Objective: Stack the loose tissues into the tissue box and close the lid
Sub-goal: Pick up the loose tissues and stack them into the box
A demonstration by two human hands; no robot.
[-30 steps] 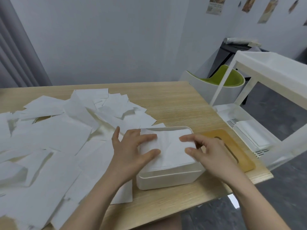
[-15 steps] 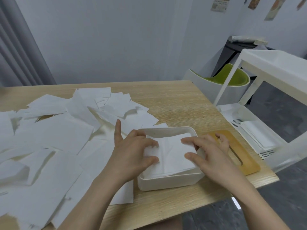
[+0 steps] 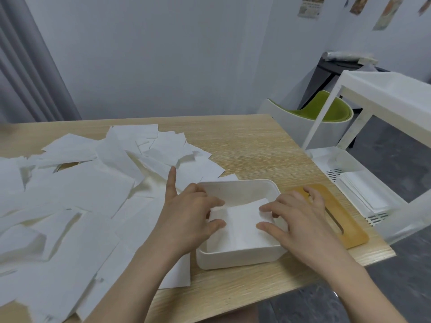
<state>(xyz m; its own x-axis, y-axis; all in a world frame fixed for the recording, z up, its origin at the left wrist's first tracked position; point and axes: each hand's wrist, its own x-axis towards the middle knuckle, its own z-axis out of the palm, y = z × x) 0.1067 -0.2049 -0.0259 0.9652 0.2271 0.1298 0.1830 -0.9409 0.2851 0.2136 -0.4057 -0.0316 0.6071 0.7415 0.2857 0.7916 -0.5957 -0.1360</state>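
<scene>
A white tissue box [image 3: 238, 256] stands open near the table's front edge, with folded white tissues [image 3: 242, 227] lying low inside it. My left hand [image 3: 186, 215] presses on the tissues' left side with thumb and fingers, its little finger raised. My right hand [image 3: 296, 220] presses on their right side with straight fingers. The wooden lid [image 3: 342, 220] with a slot lies flat just right of the box, partly under my right hand. Several loose tissues [image 3: 77, 201] are spread over the table's left half.
The wooden table [image 3: 251, 150] ends just right of the lid. A white shelf cart [image 3: 377, 183] holding folded tissues stands beyond that edge. A green and white chair [image 3: 310, 115] sits behind it. A grey curtain hangs at far left.
The tissues have sunk from above the rim to low inside the box under both hands. My right hand's outer fingers now reach over the lid. The view has shifted slightly left.
</scene>
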